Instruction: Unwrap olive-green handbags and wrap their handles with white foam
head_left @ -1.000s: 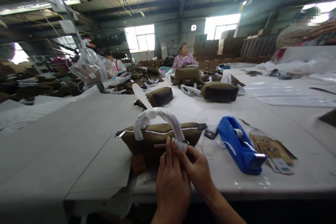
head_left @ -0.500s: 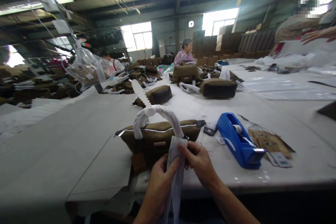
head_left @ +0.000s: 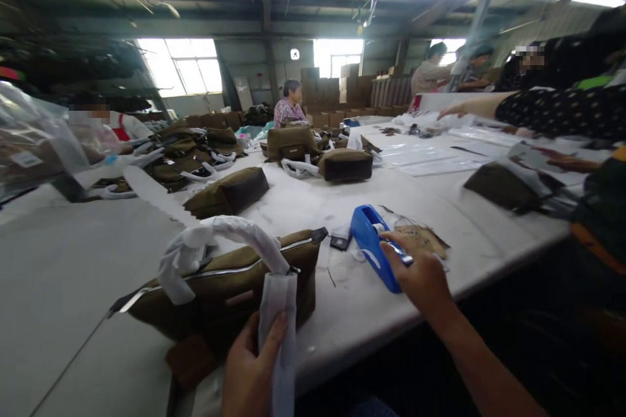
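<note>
Strap in white wrapping point(head_left: 279, 296), best being held flat, is being pinched by the left hand point(head_left: 252, 365) in front of the olive bag point(head_left: 210, 290) on the table point(head_left: 411, 199); the blue tape dispenser point(head_left: 368, 232) is being partly covered by the right hand point(head_left: 423, 267), fingers apart.

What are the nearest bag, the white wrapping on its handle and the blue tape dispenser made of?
Bag: probably cloth; its olive-brown sides look matt. Zip: silvery and shiny, so likely metal. White wrapping: a thin, flexible sheet by its wrinkles; paper or foam, unclear which. Blue tape dispenser: likely plastic, from its smooth, glossy body.
</note>
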`<state>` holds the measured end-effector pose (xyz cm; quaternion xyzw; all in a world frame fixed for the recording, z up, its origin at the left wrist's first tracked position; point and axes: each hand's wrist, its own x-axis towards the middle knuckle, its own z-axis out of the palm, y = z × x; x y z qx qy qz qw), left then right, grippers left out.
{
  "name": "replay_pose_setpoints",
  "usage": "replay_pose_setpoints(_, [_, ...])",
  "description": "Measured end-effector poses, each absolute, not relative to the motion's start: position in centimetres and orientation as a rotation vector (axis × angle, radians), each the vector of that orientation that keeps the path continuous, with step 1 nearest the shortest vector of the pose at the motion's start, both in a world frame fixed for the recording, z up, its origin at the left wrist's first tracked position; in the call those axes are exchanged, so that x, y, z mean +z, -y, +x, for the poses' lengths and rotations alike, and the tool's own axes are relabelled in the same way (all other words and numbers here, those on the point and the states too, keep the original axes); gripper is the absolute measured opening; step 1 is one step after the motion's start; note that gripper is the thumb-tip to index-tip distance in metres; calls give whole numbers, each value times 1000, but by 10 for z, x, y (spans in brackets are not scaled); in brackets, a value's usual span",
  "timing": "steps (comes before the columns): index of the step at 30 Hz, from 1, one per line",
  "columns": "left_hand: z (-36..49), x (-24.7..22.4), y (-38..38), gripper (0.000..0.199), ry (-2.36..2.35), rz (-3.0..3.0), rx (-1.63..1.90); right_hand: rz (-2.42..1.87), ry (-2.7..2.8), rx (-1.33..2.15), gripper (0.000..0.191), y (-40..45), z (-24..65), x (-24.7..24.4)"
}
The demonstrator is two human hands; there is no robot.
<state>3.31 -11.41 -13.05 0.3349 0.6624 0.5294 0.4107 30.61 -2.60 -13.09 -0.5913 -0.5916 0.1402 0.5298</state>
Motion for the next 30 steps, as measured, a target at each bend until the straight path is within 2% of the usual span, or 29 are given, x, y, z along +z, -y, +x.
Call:
replay_pose_setpoints(5, [30,-132,113,61,-1679,872,1314,-1608,1258,496,43,-5,374,-161])
replay_pose_setpoints(13, [30,-130,113,62,-1662,862,1290,-1553,1148,819,54,-6,370,-168])
replay_pose_setpoints(17, [30,-130,112,56,-1691,873,1292,-1567,1123,873,53,-9,374,-167])
replay_pose_setpoints(22, [29,-130,111,60,-1660,855,1284,-1471,1083,927,52,-11,371,-164])
replay_pose_setpoints(30, [30,-130,112,62,-1635,820,1307,-1332,931,707,41,26,356,-153])
